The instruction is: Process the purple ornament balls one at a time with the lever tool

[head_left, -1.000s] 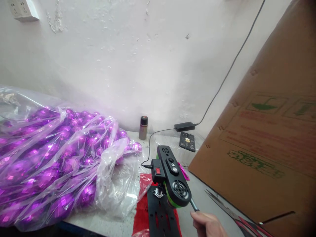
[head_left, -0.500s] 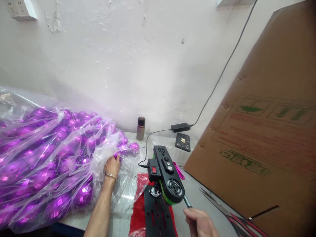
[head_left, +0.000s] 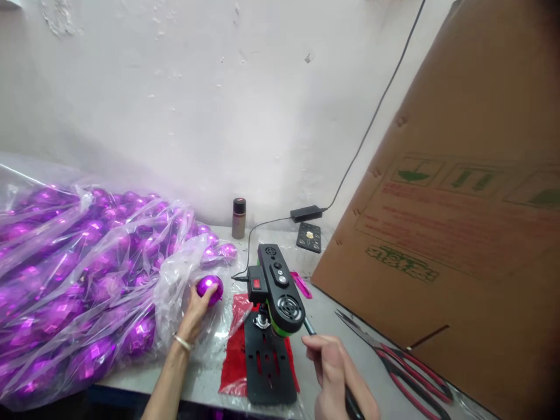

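My left hand [head_left: 199, 306] is closed around a shiny purple ball [head_left: 209, 290], at the mouth of a clear plastic bag [head_left: 170, 291]. The bag is full of faceted purple balls [head_left: 96, 233]. My right hand [head_left: 339, 373] grips a slim rod-like tool [head_left: 309, 326] with a grey-blue shaft and a black end. Its tip is hidden behind the head of a black device [head_left: 282, 291], so I cannot tell its kind. The device has round vents, a red switch and a slotted black base plate [head_left: 269, 373], standing on red cloth [head_left: 234, 356].
A small dark-capped bottle [head_left: 238, 219] stands by the wall. Near it lie a black power adapter [head_left: 306, 213] with its cable and a dark patterned phone-like slab [head_left: 308, 237]. Large red-and-black-handled scissors [head_left: 406, 373] lie before a big cardboard box [head_left: 437, 221]. A pink strip [head_left: 301, 284] is behind the device.
My left hand has come out of the bag's mouth with a purple ball. My right hand still holds the rod-like tool. The whole view has shifted, showing more of the scissors.
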{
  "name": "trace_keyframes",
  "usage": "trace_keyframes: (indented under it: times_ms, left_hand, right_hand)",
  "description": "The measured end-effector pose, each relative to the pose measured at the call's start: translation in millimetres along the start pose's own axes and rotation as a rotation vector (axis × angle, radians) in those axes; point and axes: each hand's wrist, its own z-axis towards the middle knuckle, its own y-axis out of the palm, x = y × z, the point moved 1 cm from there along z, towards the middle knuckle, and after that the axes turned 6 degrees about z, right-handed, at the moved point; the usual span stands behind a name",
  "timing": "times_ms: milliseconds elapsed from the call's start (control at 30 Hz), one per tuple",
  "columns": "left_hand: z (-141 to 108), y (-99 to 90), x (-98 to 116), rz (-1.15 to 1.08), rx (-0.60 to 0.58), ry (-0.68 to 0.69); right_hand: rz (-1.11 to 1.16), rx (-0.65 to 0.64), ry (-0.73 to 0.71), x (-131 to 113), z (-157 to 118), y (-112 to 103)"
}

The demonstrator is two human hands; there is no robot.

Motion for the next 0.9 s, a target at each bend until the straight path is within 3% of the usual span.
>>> trace_keyframes:
  times_ms: [233, 300, 500, 700, 900]
  left_hand:
    - [-80.9, 19.4, -32.2, -0.514, -0.232, -0.156]
    - [-94.4, 26.3, -42.6, -0.44, -0.268, -0.126]
    - [-119.6, 41.9, -69.9, -0.009, -0.225, 0.167]
    - [-131.3, 52.0, -95.8, 0.168, -0.203, 0.384]
    - [-126.6, 58.6, -114.0, 0.233, -0.184, 0.483]
  right_hand:
    - [-0.037, -0.167, -0.199, -20.3, 28.4, -0.2]
    - [-0.057, -0.17, -0.228, -22.5, 28.9, -0.3]
    - [-0.066, -0.189, -0.263, -22.9, 26.1, -0.9]
    - [-0.026, -0.218, -0.27, -19.7, 24.0, -3.1]
    - [-0.003, -0.236, -0.274, -18.6, 22.1, -4.3]
